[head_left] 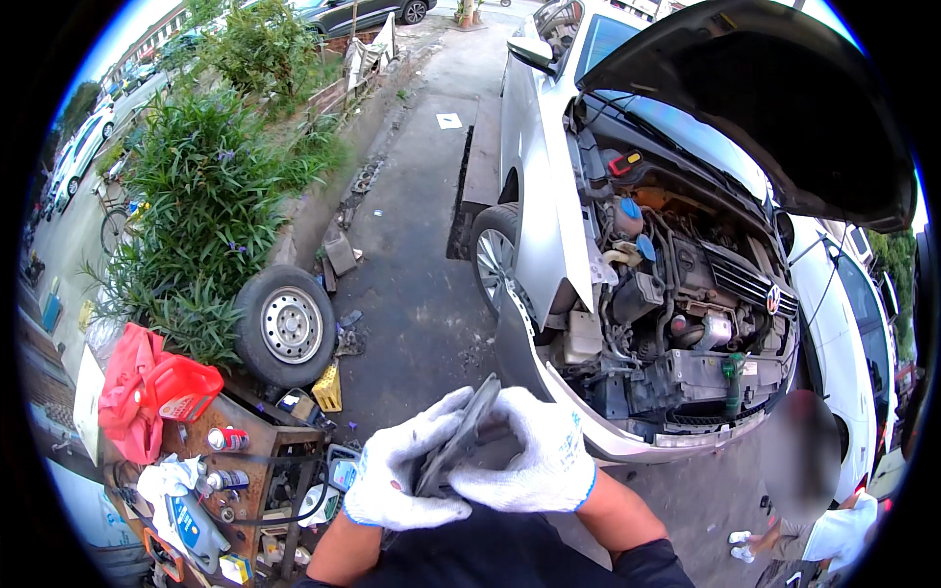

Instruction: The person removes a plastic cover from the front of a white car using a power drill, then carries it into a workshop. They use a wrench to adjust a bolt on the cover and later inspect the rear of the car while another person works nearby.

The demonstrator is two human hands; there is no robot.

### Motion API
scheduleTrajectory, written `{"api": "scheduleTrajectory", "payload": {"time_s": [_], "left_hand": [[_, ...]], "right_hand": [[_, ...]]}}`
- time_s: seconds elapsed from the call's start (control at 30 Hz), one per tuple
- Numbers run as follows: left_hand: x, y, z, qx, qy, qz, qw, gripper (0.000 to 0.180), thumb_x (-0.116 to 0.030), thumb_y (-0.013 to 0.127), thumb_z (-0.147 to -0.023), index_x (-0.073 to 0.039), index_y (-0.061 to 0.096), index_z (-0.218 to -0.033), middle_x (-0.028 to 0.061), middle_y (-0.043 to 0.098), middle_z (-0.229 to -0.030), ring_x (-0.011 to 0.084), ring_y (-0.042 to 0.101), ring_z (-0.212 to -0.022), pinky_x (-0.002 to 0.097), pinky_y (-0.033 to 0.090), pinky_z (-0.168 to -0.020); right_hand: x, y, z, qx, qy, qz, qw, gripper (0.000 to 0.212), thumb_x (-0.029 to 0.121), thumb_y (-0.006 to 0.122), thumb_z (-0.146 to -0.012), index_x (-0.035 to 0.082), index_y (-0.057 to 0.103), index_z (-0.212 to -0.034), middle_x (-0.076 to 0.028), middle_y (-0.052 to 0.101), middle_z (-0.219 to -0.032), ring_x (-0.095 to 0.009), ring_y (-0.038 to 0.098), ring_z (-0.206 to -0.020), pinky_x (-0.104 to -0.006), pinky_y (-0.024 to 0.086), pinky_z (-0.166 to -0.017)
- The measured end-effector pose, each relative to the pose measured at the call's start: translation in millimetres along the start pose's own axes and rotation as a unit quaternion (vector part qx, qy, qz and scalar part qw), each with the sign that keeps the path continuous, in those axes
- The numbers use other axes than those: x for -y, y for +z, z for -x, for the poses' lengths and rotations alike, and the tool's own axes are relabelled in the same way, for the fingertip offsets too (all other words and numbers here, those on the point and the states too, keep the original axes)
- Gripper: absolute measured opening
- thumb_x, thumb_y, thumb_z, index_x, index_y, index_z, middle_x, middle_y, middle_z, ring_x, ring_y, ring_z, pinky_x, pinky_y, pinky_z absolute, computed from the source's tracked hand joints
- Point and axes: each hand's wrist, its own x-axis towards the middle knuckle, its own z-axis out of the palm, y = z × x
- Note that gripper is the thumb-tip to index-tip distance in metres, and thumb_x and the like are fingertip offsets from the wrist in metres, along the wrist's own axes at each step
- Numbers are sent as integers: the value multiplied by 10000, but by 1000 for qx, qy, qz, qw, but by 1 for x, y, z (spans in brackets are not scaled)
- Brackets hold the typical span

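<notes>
Head view: near the silver car [652, 289]'s front, the gloved left hand [402, 465] and right hand [537, 453], both half-curled, grip a thin dark part [459, 439].

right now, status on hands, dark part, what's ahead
Left white-gloved hand and right white-gloved hand: both gripping. Dark, thin-edged part: between them, tilted, partly hidden. Silver car, hood raised: ahead.

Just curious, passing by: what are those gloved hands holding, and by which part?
A dark piece, held by its sides between the left hand and right hand; its exact kind is unclear.
</notes>
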Motion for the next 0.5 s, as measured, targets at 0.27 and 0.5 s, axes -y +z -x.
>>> {"api": "scheduleTrajectory", "payload": {"time_s": [0.27,0.5], "left_hand": [[-31,23,6,38,-89,-193,977,1139,-217,989,-666,70,468,-1637,258,644,-1538,311,628,-1442,415,464,-1219],[-9,30,8,-14,-159,-146,976,1023,-184,809,-635,56,538,-1592,165,750,-1361,203,693,-1264,349,503,-1123]], "right_hand": [[-17,-9,9,57,6,-38,998,451,286,905,-868,32,690,-1173,-157,794,-986,-310,824,-893,-396,656,-787],[-57,11,14,-20,-49,-8,999,274,202,830,-835,22,680,-977,-181,709,-840,-396,734,-726,-441,587,-658]]}}
